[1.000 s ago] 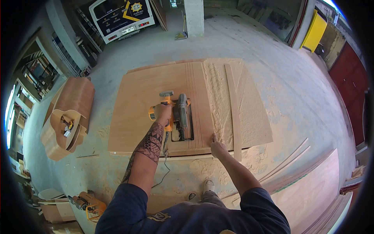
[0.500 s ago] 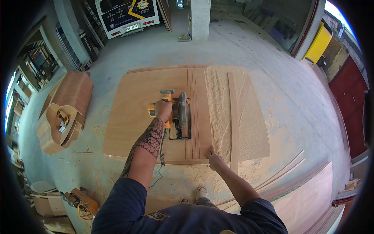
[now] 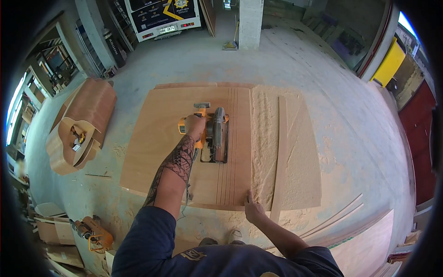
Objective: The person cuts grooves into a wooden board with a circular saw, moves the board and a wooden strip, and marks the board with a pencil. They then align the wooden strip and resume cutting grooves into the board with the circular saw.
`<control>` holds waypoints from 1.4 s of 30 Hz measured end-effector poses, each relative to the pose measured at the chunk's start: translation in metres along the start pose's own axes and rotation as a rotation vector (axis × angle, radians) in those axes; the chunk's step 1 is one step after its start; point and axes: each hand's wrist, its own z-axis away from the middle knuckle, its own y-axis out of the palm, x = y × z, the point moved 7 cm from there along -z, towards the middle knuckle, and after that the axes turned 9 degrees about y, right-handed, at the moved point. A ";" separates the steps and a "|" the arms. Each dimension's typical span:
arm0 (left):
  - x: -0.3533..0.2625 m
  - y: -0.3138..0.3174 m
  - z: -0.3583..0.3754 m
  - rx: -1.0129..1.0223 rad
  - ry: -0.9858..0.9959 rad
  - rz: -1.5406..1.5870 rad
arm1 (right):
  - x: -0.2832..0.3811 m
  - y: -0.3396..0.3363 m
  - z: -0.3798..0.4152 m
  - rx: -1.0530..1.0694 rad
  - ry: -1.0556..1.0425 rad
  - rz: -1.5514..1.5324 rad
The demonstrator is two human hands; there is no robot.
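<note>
My left hand (image 3: pixel 195 127) is wrapped round the handle of a yellow and black circular saw (image 3: pixel 216 134), which sits flat on a large plywood sheet (image 3: pixel 175 161). A power cord (image 3: pixel 188 191) trails from the saw toward me. Several parallel grooves (image 3: pixel 226 184) run lengthwise near the sheet's right side, by the saw. At the near right corner of the sheet my right hand (image 3: pixel 255 211) grips the edge, its thumb and a finger showing there. Beside it lies a long narrow wood strip (image 3: pixel 280 157) on a sawdust-covered lower board (image 3: pixel 302 175). The saw's blade is hidden.
A curved wooden piece (image 3: pixel 90 111) stands on the floor at left, with small tools in its hollow. An orange air compressor (image 3: pixel 98 233) is at lower left. Thin strips (image 3: pixel 334 214) and a stack of pale sheets (image 3: pixel 364 240) lie at lower right. A pillar (image 3: pixel 250 25) and parked vehicle (image 3: pixel 164 18) are behind.
My left hand has pushed the saw farther from me along the sheet. My right hand stays at the near corner. The whole view has shifted slightly.
</note>
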 end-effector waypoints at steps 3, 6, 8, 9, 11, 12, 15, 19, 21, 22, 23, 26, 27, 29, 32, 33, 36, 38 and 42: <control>-0.010 0.002 -0.009 -0.002 -0.052 0.083 | 0.005 -0.013 0.008 0.110 0.034 -0.040; -0.005 0.011 -0.033 -0.002 -0.026 0.091 | 0.004 -0.009 0.008 0.179 0.073 -0.092; -0.010 0.014 -0.044 0.006 -0.026 0.109 | 0.004 -0.007 0.010 0.014 -0.004 -0.018; -0.014 0.016 -0.048 0.014 -0.036 0.125 | -0.003 0.006 0.005 0.013 0.004 -0.019; -0.013 0.022 -0.060 0.014 -0.014 0.108 | -0.009 0.018 -0.006 -0.160 -0.080 0.036; -0.017 0.022 -0.069 0.004 0.015 0.090 | -0.008 0.015 -0.009 -0.220 -0.105 0.054; -0.020 0.028 -0.087 0.033 -0.016 0.109 | 0.006 -0.044 -0.027 0.033 -0.042 0.199; -0.023 0.030 -0.102 -0.007 -0.002 0.066 | -0.001 -0.122 -0.082 0.130 0.360 -0.184; -0.022 0.034 -0.111 0.014 0.029 0.036 | -0.006 -0.129 -0.123 -0.241 0.364 -0.310; -0.024 0.035 -0.112 0.018 0.029 0.030 | -0.005 -0.114 -0.147 -0.238 0.365 -0.316; -0.025 0.035 -0.111 0.015 -0.024 0.081 | -0.004 -0.107 -0.169 -0.366 0.394 -0.261; -0.040 0.032 -0.110 0.008 -0.060 0.132 | 0.011 -0.105 -0.183 -0.530 0.430 -0.229; -0.040 0.032 -0.114 0.010 -0.046 0.127 | 0.015 -0.103 -0.181 -0.560 0.445 -0.257; -0.035 0.037 -0.130 0.010 -0.031 0.148 | 0.016 -0.104 -0.184 -0.581 0.447 -0.267; -0.035 0.044 -0.145 0.027 -0.020 0.131 | 0.015 -0.099 -0.183 -0.587 0.461 -0.270; -0.036 0.046 -0.153 0.034 -0.013 0.093 | 0.015 -0.103 -0.184 -0.583 0.461 -0.268; -0.036 0.055 -0.172 0.038 -0.031 0.127 | 0.018 -0.110 -0.180 -0.564 0.448 -0.314; -0.038 0.059 -0.184 0.030 -0.017 0.104 | 0.017 -0.110 -0.181 -0.556 0.455 -0.304; -0.045 0.063 -0.204 0.039 0.027 0.059 | 0.018 -0.112 -0.183 -0.523 0.460 -0.291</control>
